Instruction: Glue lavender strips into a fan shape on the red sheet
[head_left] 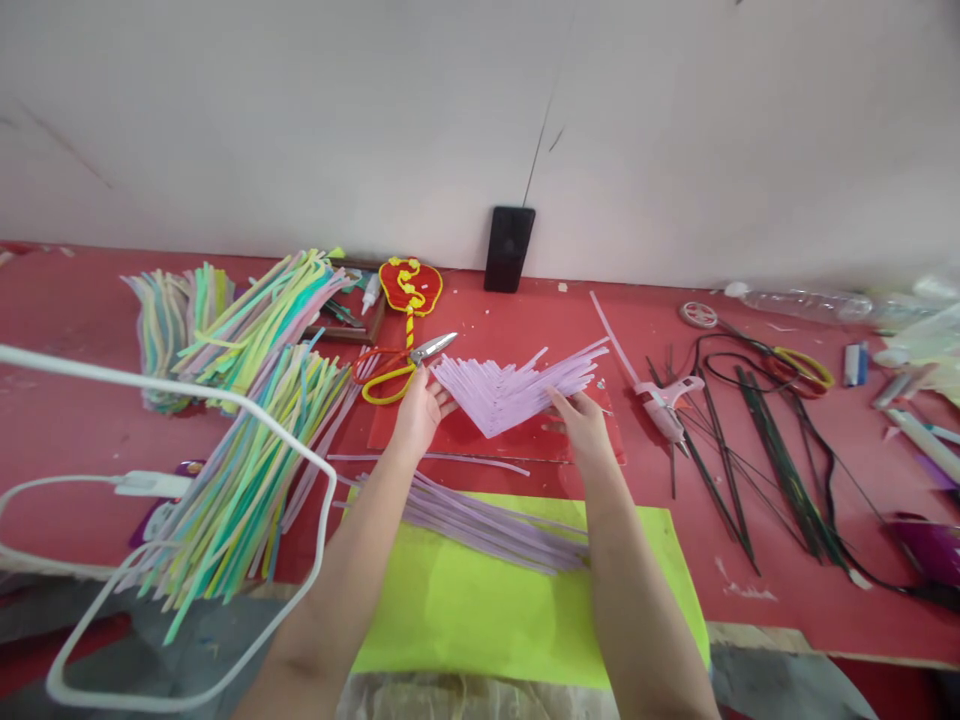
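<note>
A V-shaped piece made of lilac pipe cleaners (491, 395) is held up over the red table, its point toward me and its two wings spreading left and right. My left hand (421, 412) grips the left wing at its edge, fingers partly beneath it. On the right wing, my right hand (579, 418) pinches the lower edge, thumb on top. Scissors with yellow and red handles (397, 372) lie just beyond my left hand. Loose lilac pipe cleaners (487, 525) rest on a yellow-green sheet (480, 610) below my forearms.
Bundles of multicoloured pipe cleaners (247, 440) cover the left, crossed by a white cable (319, 530). At right lie a glue gun (664, 410), dark green wire stems (776, 455) and another pair of scissors (802, 368). A phone (510, 250) leans on the wall near a red fan-shaped ornament (410, 287).
</note>
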